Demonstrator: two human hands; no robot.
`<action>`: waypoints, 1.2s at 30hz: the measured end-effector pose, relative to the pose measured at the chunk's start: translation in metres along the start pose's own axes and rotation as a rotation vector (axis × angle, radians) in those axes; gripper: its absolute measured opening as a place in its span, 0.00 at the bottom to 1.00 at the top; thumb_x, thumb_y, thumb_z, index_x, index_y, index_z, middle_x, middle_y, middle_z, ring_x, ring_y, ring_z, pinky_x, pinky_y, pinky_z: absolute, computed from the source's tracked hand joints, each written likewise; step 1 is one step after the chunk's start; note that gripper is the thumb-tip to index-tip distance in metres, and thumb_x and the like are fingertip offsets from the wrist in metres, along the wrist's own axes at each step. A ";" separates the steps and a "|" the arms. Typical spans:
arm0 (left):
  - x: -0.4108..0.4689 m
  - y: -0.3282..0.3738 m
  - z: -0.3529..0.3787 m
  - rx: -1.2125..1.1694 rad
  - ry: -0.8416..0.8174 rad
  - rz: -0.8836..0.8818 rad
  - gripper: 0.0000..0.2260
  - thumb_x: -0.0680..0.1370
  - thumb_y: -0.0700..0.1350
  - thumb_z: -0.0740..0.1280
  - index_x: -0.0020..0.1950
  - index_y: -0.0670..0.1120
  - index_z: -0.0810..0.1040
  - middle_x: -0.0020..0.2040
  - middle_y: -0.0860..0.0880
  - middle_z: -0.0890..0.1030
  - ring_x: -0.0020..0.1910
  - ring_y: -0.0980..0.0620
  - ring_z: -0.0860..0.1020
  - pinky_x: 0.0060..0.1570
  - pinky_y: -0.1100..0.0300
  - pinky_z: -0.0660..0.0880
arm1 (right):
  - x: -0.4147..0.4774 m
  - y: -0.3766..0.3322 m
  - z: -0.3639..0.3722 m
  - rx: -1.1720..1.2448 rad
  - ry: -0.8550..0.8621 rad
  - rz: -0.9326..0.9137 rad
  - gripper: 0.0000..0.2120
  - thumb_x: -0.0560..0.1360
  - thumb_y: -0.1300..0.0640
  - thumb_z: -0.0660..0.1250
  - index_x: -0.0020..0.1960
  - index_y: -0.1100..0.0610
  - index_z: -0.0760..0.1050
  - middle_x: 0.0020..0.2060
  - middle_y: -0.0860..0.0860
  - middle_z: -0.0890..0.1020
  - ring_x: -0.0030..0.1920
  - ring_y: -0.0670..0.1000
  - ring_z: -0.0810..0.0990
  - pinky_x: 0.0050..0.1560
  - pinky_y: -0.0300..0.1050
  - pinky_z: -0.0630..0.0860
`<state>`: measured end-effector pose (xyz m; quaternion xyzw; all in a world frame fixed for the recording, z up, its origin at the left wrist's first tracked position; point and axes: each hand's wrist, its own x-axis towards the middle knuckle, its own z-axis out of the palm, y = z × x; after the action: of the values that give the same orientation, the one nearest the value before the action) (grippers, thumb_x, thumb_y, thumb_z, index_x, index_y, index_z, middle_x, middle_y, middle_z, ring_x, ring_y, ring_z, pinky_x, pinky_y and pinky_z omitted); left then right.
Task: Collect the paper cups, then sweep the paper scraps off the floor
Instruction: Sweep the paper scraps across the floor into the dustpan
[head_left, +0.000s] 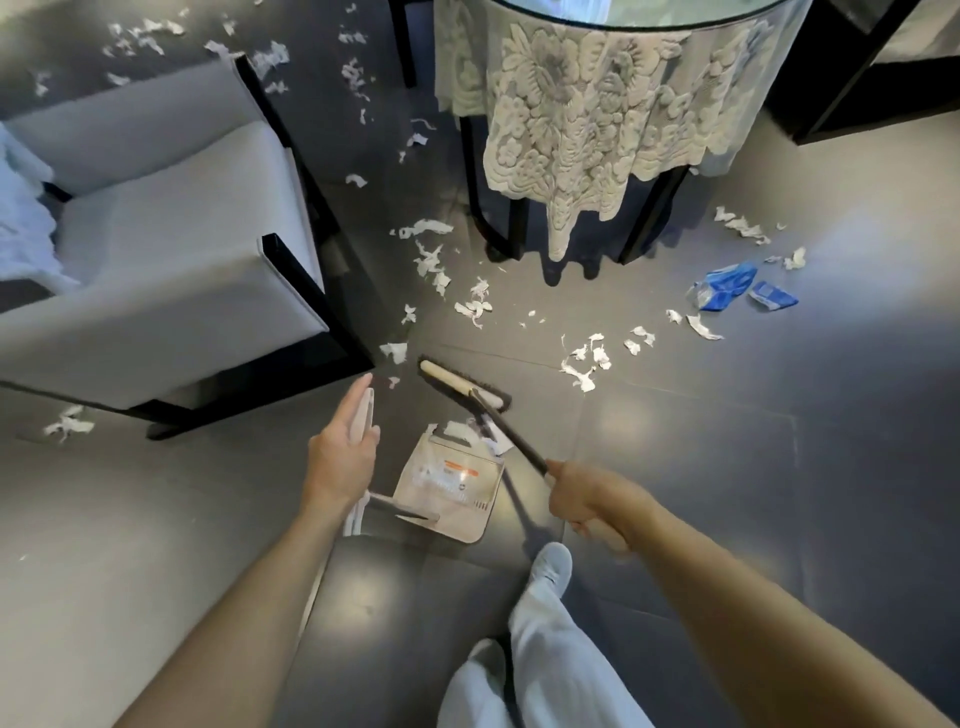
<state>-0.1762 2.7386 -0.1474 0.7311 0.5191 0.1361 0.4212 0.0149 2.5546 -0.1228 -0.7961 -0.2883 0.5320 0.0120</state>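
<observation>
One broom (465, 385), one dustpan (448, 486) — paper scraps (584, 364) beyond counting.

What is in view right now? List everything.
scraps: many, white, strewn over floor
broom: one, cream head with dark bristles, on floor beyond dustpan
dustpan: one, cream, on floor between hands, few scraps at its mouth
wrappers: two, blue, floor at right
armchair: one, white with black frame, left
table: one, glass top, lace cloth, black legs, top centre
floor: grey tiles
left hand: holds dustpan's white handle
right hand: grips broom's dark handle
leg: white trousers, pale shoe, bottom centre
</observation>
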 end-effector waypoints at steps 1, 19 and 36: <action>0.006 0.004 0.001 0.001 -0.008 -0.001 0.28 0.78 0.38 0.64 0.68 0.69 0.67 0.63 0.51 0.79 0.55 0.39 0.79 0.60 0.48 0.75 | 0.001 -0.001 0.000 -0.033 -0.054 0.008 0.22 0.74 0.65 0.58 0.67 0.57 0.70 0.42 0.54 0.80 0.36 0.52 0.75 0.28 0.38 0.69; 0.069 0.107 0.043 0.035 -0.259 0.192 0.31 0.79 0.38 0.64 0.63 0.77 0.67 0.64 0.49 0.78 0.61 0.37 0.75 0.62 0.44 0.73 | 0.001 0.082 -0.136 0.875 -0.064 0.124 0.29 0.73 0.68 0.57 0.68 0.44 0.64 0.20 0.49 0.68 0.19 0.45 0.63 0.19 0.33 0.64; 0.090 0.062 0.038 0.046 -0.308 0.180 0.28 0.79 0.40 0.63 0.65 0.73 0.64 0.68 0.49 0.74 0.65 0.46 0.73 0.66 0.49 0.70 | 0.004 0.013 -0.043 0.353 -0.050 0.135 0.14 0.75 0.63 0.55 0.59 0.58 0.72 0.30 0.52 0.73 0.27 0.51 0.70 0.33 0.44 0.71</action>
<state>-0.0743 2.7929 -0.1449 0.7963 0.3838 0.0476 0.4650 0.0583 2.5575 -0.1117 -0.7856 -0.1367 0.5935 0.1086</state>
